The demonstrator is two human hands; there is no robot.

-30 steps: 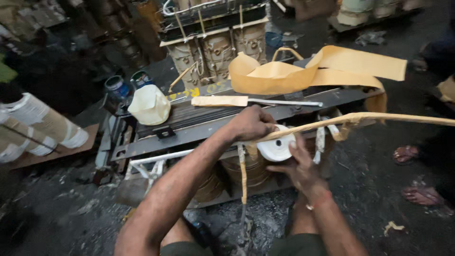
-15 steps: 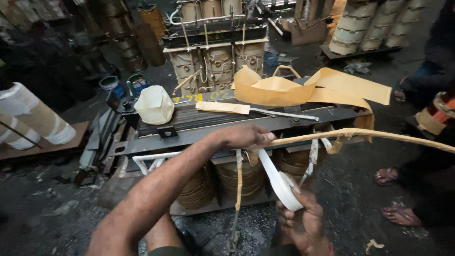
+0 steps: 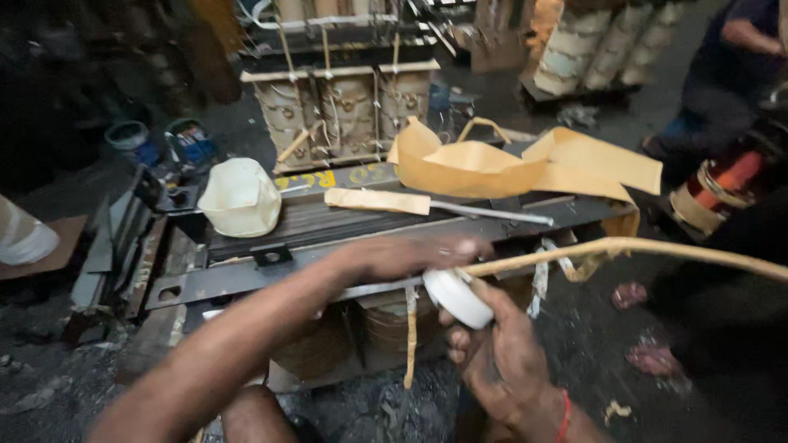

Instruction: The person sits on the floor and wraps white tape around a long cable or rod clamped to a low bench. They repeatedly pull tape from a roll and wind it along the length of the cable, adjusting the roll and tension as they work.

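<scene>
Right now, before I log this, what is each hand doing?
Left hand: closed over the tan wrapped lead on the metal frame.
Right hand: holding the white tape roll.

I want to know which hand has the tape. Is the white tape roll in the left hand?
No: the white tape roll sits in the right hand, while the left hand presses on the paper-wrapped lead.

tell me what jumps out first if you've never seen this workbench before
Front and centre, the right hand grips a white tape roll against a long tan wrapped lead that runs off to the right, while the left hand pins that lead on the dark metal frame. Behind, crumpled tan insulating paper lies on top, beside a pale folded cloth on the left.
</scene>
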